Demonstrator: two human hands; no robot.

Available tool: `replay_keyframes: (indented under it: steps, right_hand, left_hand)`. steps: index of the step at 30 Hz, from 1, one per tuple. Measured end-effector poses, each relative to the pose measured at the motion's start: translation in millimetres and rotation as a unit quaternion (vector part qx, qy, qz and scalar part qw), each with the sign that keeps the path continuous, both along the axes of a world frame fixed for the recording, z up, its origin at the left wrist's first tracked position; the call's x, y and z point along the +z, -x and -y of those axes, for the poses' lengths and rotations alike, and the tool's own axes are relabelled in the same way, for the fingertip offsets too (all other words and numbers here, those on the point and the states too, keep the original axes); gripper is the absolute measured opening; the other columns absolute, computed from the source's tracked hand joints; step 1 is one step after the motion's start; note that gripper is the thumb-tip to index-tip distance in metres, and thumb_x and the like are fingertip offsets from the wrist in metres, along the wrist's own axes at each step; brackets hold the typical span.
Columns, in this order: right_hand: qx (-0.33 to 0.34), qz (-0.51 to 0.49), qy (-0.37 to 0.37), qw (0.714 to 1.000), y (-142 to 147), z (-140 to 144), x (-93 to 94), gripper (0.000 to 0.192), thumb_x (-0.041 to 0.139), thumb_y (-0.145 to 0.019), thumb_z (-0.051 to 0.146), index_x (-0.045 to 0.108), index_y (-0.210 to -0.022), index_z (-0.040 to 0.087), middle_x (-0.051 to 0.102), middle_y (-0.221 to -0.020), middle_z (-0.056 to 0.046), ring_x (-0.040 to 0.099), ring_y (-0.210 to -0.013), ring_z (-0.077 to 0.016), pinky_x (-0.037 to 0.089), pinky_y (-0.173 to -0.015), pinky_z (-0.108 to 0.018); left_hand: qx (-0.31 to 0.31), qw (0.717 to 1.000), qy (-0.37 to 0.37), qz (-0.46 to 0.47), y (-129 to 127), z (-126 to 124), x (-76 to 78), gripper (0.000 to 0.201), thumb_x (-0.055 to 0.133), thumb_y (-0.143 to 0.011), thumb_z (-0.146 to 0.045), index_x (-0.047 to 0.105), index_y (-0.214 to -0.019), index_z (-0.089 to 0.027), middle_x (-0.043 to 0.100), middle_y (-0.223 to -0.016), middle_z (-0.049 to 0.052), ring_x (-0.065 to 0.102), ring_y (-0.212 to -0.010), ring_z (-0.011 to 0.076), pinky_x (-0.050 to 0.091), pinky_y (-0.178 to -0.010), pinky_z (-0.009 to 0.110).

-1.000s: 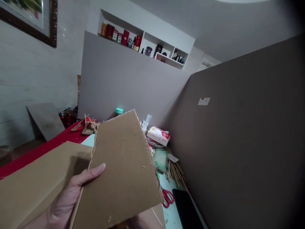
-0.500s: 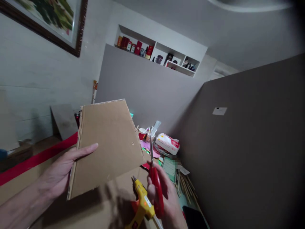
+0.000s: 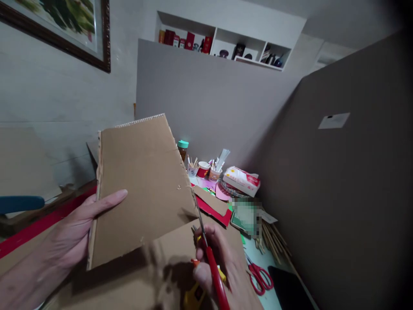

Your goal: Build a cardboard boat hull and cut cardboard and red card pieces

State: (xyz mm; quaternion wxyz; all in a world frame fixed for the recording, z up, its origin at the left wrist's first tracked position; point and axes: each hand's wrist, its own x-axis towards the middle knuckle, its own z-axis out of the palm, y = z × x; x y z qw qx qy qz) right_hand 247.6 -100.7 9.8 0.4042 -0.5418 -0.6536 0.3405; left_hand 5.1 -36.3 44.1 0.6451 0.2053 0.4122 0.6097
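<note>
My left hand (image 3: 75, 226) grips a brown cardboard piece (image 3: 142, 185) by its left edge, thumb flat on the face. The piece is held up at a tilt, its corrugated top edge showing. My right hand (image 3: 219, 258) is closed round red-handled scissors (image 3: 215, 269). Their blades point upward and lie along the cardboard's lower right edge; whether the edge is between them, I cannot tell. Behind and below my right hand is a yellow glue gun (image 3: 193, 297), mostly hidden by it. Under both hands lies a larger cardboard sheet (image 3: 129, 290).
Red-handled scissors (image 3: 260, 277) lie on the pale green tabletop (image 3: 254, 258) at right, near a dark flat object (image 3: 288, 286) and thin sticks (image 3: 274, 241). Cups of pens (image 3: 215, 173) and a tissue pack (image 3: 241, 180) stand behind. Grey partitions (image 3: 348, 181) rise behind and right.
The scissors have moved from just right of the cardboard to its lower right edge. My right hand now covers most of the glue gun. The view has shifted, revealing the second scissors.
</note>
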Motion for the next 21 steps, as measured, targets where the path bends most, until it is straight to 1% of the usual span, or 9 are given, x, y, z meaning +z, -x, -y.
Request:
replay_keyframes:
  steps: [4,7,10,13,16,21]
  right_hand:
    - [-0.01,0.014,-0.001,1.0,0,4,0.0,0.03,0.062,-0.078,0.04,0.053,-0.103,0.026,0.06,-0.083,0.0,0.054,-0.068,-0.0176,0.042,-0.064,-0.028]
    - [-0.009,0.011,-0.017,1.0,-1,5,-2.8,0.033,0.062,-0.08,0.046,0.057,-0.106,0.026,0.061,-0.086,-0.001,0.057,-0.075,-0.02,0.043,-0.064,-0.028]
    - [-0.001,0.019,-0.038,0.999,-2,5,-2.7,0.033,0.062,-0.085,0.05,0.059,-0.105,0.025,0.063,-0.086,-0.002,0.057,-0.074,-0.019,0.044,-0.063,-0.027]
    - [0.014,0.044,-0.032,0.998,-5,3,-2.0,0.029,0.059,-0.088,0.049,0.059,-0.103,0.024,0.064,-0.083,-0.001,0.057,-0.072,-0.0181,0.045,-0.064,-0.027]
    - [0.017,0.059,-0.04,0.997,-7,0,-4.8,0.031,0.057,-0.089,0.05,0.059,-0.106,0.024,0.064,-0.084,-0.001,0.056,-0.071,-0.0177,0.044,-0.065,-0.027]
    - [-0.002,0.048,-0.054,0.997,-4,-2,-9.3,0.031,0.055,-0.09,0.05,0.06,-0.104,0.023,0.061,-0.078,0.001,0.054,-0.068,-0.0166,0.042,-0.062,-0.026]
  left_hand:
    - [0.0,0.999,-0.032,-0.037,2,-2,-7.2,0.054,0.062,-0.077,-0.002,0.066,-0.128,-0.02,0.079,-0.107,0.013,0.078,-0.077,0.0305,0.065,-0.07,0.048]
    - [0.0,0.998,-0.041,-0.047,4,-2,-12.9,0.059,0.067,-0.072,-0.002,0.066,-0.128,-0.021,0.076,-0.116,0.013,0.077,-0.083,0.0338,0.063,-0.075,0.054]
    - [-0.008,0.997,-0.04,-0.06,6,-2,-16.8,0.059,0.071,-0.068,-0.006,0.068,-0.126,-0.02,0.077,-0.114,0.014,0.077,-0.085,0.0357,0.062,-0.078,0.055]
    - [-0.008,0.996,-0.043,-0.073,6,-4,-18.0,0.059,0.07,-0.068,-0.007,0.068,-0.125,-0.02,0.078,-0.109,0.015,0.077,-0.082,0.0372,0.062,-0.075,0.057]
    - [-0.011,0.997,-0.03,-0.076,7,-6,-17.3,0.057,0.067,-0.071,-0.006,0.068,-0.126,-0.019,0.078,-0.106,0.016,0.077,-0.078,0.0362,0.064,-0.07,0.055]
    - [-0.013,0.998,-0.006,-0.068,5,-6,-13.5,0.05,0.061,-0.078,-0.004,0.068,-0.125,-0.019,0.079,-0.104,0.014,0.077,-0.073,0.0289,0.066,-0.064,0.044]
